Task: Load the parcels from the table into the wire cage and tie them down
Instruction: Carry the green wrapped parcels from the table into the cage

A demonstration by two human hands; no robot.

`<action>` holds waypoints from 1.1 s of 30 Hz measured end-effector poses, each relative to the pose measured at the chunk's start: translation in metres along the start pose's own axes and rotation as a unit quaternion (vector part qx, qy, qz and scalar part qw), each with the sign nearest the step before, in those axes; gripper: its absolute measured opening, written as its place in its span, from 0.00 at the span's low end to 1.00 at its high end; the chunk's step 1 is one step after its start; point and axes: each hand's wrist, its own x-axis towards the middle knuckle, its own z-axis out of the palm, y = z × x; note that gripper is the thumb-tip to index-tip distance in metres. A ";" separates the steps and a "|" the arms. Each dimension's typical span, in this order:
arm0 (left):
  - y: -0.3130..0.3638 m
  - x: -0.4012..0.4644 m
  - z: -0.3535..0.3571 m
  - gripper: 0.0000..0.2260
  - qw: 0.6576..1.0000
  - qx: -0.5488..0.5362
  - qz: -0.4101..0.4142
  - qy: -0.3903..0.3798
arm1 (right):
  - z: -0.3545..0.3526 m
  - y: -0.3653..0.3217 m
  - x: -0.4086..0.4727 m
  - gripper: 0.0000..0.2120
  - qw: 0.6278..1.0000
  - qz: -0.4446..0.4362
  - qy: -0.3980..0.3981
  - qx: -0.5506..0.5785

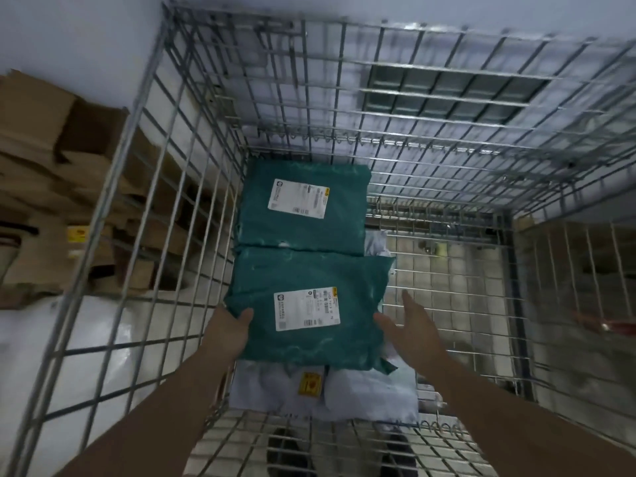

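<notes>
I look down into the wire cage [144, 139]. Two green parcels with white labels lie along its left side: the far one [303, 204] against the back wall, the near one [306, 304] in front of it. The near green parcel rests on a pale grey parcel [275, 387] with a yellow sticker. My left hand [230, 328] grips the near green parcel's left edge, thumb on top. My right hand [409, 325] hovers open just off that parcel's right edge, fingers spread, holding nothing.
The cage's right half shows bare wire floor [454, 290] over tiles. Flattened cardboard boxes [51, 187] are stacked outside the left wall, above white plastic bags [89, 339]. A red object [605, 321] lies outside the right wall. The cage walls rise on all sides.
</notes>
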 end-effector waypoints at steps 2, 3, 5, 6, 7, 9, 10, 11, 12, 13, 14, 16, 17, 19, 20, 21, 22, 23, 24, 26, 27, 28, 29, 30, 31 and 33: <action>0.021 -0.027 -0.015 0.08 0.991 0.095 0.075 -0.048 | -0.039 -0.013 -0.019 0.37 0.993 -0.054 -0.018 -0.107; 0.032 -0.038 -0.023 0.09 0.976 0.167 0.122 -0.073 | -0.060 -0.023 -0.030 0.35 0.984 -0.077 -0.026 -0.158; 0.074 -0.074 -0.043 0.22 0.922 0.324 0.182 -0.110 | -0.107 -0.048 -0.053 0.34 0.963 -0.120 -0.028 -0.238; 0.101 -0.096 -0.054 0.28 0.881 0.400 0.223 -0.122 | -0.131 -0.061 -0.064 0.35 0.953 -0.140 -0.028 -0.266; 0.132 -0.121 -0.065 0.31 0.849 0.453 0.243 -0.123 | -0.157 -0.077 -0.077 0.36 0.945 -0.155 -0.025 -0.287; 0.191 -0.172 -0.090 0.32 0.819 0.505 0.248 -0.110 | -0.212 -0.110 -0.108 0.38 0.930 -0.183 -0.011 -0.320; 0.219 -0.196 -0.104 0.32 0.811 0.516 0.261 -0.094 | -0.242 -0.128 -0.126 0.38 0.922 -0.201 0.001 -0.331; 0.248 -0.224 -0.117 0.33 0.806 0.522 0.270 -0.078 | -0.272 -0.146 -0.148 0.38 0.915 -0.215 0.015 -0.341; 0.276 -0.251 -0.131 0.33 0.796 0.525 0.294 -0.061 | -0.303 -0.164 -0.172 0.38 0.908 -0.231 0.030 -0.348; 0.304 -0.280 -0.145 0.32 0.791 0.525 0.310 -0.039 | -0.334 -0.182 -0.198 0.38 0.902 -0.246 0.048 -0.352; 0.332 -0.310 -0.160 0.32 0.783 0.528 0.329 -0.013 | -0.365 -0.200 -0.225 0.37 0.896 -0.258 0.068 -0.355; 0.380 -0.370 -0.188 0.32 0.767 0.522 0.370 0.044 | -0.423 -0.228 -0.282 0.36 0.888 -0.273 0.107 -0.354; 0.400 -0.400 -0.202 0.33 0.760 0.520 0.385 0.067 | -0.451 -0.240 -0.312 0.36 0.885 -0.279 0.130 -0.350; 0.435 -0.459 -0.227 0.34 0.745 0.514 0.412 0.106 | -0.502 -0.260 -0.370 0.36 0.876 -0.291 0.176 -0.343; 0.451 -0.489 -0.239 0.34 0.736 0.509 0.428 0.124 | -0.525 -0.269 -0.397 0.36 0.872 -0.295 0.199 -0.337; 0.465 -0.515 -0.249 0.34 0.729 0.503 0.441 0.142 | -0.546 -0.276 -0.423 0.35 0.868 -0.298 0.221 -0.331; 0.477 -0.542 -0.257 0.34 0.722 0.496 0.455 0.158 | -0.565 -0.282 -0.446 0.35 0.865 -0.298 0.240 -0.325; 0.487 -0.564 -0.264 0.33 0.718 0.488 0.466 0.173 | -0.581 -0.287 -0.467 0.35 0.862 -0.298 0.257 -0.321; 0.496 -0.583 -0.269 0.32 0.714 0.479 0.476 0.185 | -0.595 -0.291 -0.485 0.34 0.858 -0.297 0.271 -0.321; 0.509 -0.614 -0.278 0.31 0.712 0.468 0.485 0.199 | -0.614 -0.295 -0.514 0.34 0.853 -0.294 0.288 -0.319; 0.515 -0.626 -0.280 0.31 0.712 0.463 0.488 0.204 | -0.620 -0.296 -0.526 0.34 0.852 -0.291 0.292 -0.321; 0.519 -0.636 -0.282 0.32 0.711 0.461 0.489 0.208 | -0.624 -0.296 -0.536 0.34 0.851 -0.287 0.293 -0.327; 0.524 -0.645 -0.282 0.33 0.711 0.459 0.490 0.210 | -0.628 -0.297 -0.544 0.34 0.849 -0.283 0.294 -0.336; 0.528 -0.653 -0.283 0.34 0.709 0.457 0.494 0.211 | -0.630 -0.297 -0.552 0.34 0.846 -0.281 0.297 -0.343; 0.532 -0.658 -0.282 0.35 0.707 0.455 0.497 0.212 | -0.632 -0.298 -0.558 0.34 0.843 -0.281 0.300 -0.347; 0.541 -0.666 -0.281 0.37 0.704 0.449 0.507 0.213 | -0.634 -0.299 -0.569 0.34 0.838 -0.284 0.305 -0.353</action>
